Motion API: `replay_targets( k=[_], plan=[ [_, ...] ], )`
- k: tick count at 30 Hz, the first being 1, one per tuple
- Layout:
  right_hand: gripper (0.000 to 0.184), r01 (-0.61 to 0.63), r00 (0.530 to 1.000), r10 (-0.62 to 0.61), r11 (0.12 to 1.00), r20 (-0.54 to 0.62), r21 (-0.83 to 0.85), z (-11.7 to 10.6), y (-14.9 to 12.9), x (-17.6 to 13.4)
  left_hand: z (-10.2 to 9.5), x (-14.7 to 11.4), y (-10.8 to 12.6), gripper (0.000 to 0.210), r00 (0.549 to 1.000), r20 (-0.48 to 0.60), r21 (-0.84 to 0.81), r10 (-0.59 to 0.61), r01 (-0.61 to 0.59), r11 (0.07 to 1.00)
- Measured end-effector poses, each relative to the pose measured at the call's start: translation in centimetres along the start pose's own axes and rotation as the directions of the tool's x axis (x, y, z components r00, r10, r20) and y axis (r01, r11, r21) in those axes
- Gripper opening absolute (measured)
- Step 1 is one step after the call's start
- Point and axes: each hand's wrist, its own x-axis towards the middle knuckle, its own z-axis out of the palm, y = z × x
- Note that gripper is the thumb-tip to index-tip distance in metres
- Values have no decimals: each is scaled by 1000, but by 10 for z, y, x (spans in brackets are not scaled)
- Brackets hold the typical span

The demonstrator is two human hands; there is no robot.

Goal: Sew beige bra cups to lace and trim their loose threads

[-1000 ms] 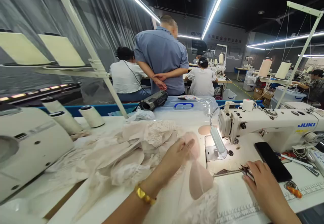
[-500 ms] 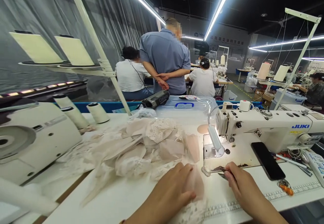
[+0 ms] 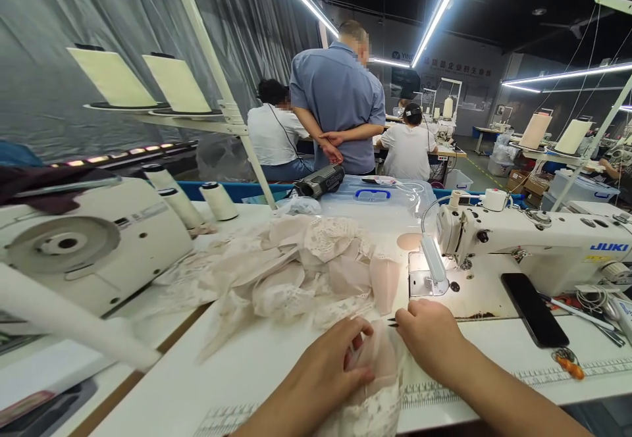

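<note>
My left hand (image 3: 340, 361) curls around a sheer pale-pink piece of fabric with lace (image 3: 380, 358) at the front of the table, its thumb and fingers bent on the cloth. Just right of it, my right hand (image 3: 427, 335) is closed around thread snips (image 3: 393, 322). Only their two dark pointed tips show, aimed left at the fabric's edge; the rest is hidden in my fist. Beyond my hands lies a loose heap of cream lace and sheer fabric (image 3: 316, 266). The lit needle area of a white sewing machine (image 3: 523, 236) is behind my right hand.
A black phone (image 3: 534, 310) lies on the machine bed, near an orange-handled tool (image 3: 569, 364). A measuring tape strip (image 3: 553, 376) runs along the front edge. Another machine (image 3: 89, 246) and thread cones (image 3: 218, 201) stand left. A plastic box (image 3: 385, 203) is behind; people are beyond.
My right hand has moved left with the snips, up to the fabric by my left hand. My left fingers have curled more around the cloth. The view has shifted slightly left.
</note>
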Motion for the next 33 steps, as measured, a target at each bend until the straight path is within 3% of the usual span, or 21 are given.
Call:
replay_targets(
  k=[11,14,18,21,24,29,33],
  plan=[
    [26,157,987,-154,984,37,-89,0,-4,19,-12,4,0,35,1000,-1,6,30,-30,1000],
    [25,163,987,-160,982,31,-98,3,-4,21,-24,5,-1,32,998,-8,45,66,-65,997],
    [22,143,990,-144,984,-4,-104,11,-3,20,-55,15,7,31,987,-51,126,151,-143,982],
    [13,111,992,-117,987,-54,-113,17,-3,19,-78,45,26,19,969,-99,207,228,-204,957],
    [8,97,989,-110,986,-94,-136,26,0,18,-85,98,48,14,955,-69,304,290,-256,918],
    [18,96,967,-111,992,-228,-76,64,13,21,-59,195,71,31,944,31,413,328,-311,856],
    [27,62,952,-88,993,-295,-96,91,19,29,-36,234,72,34,954,61,448,293,-289,846]
  ],
)
